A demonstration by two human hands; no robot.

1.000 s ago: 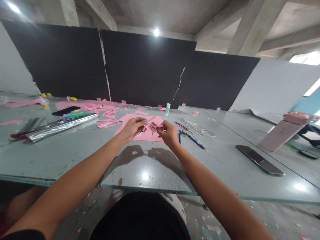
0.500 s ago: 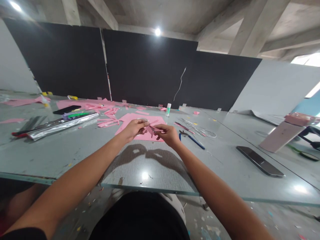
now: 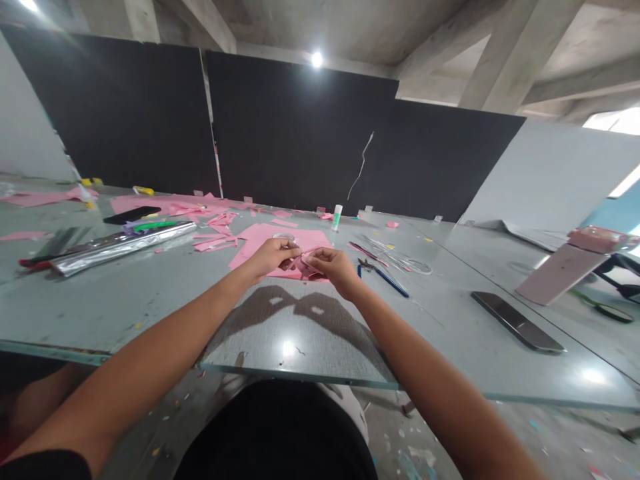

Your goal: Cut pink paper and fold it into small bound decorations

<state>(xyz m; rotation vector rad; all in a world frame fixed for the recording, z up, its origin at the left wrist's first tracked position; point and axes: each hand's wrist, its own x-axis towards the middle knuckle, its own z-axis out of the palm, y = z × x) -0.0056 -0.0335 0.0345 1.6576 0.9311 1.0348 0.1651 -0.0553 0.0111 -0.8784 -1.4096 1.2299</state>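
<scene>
My left hand (image 3: 271,259) is closed in a pinch on a small pink paper piece (image 3: 300,265). From the other side my right hand (image 3: 334,267) pinches the same piece, thumb and forefinger close to the left fingertips. The fingers partly cover the piece, so its exact shape is hidden. Both hands are over a pink paper sheet (image 3: 255,235) on the grey table. A clear round ring, perhaps a tape roll (image 3: 284,236), shows just behind my left hand. Beyond my right hand a white and green glue stick (image 3: 337,219) stands upright.
Blue-handled pliers (image 3: 393,283) and loose wire (image 3: 417,265) lie to the right, with a dark phone (image 3: 517,321) farther over. On the left are a silver foil roll (image 3: 125,248), a black phone (image 3: 131,215) and pink scraps (image 3: 215,241). A black panel (image 3: 305,133) rises behind.
My fingertips have shifted on the pink piece, which looks more folded or bunched between them. The right thumb and forefinger have come nearer the left hand. The view has tilted very slightly.
</scene>
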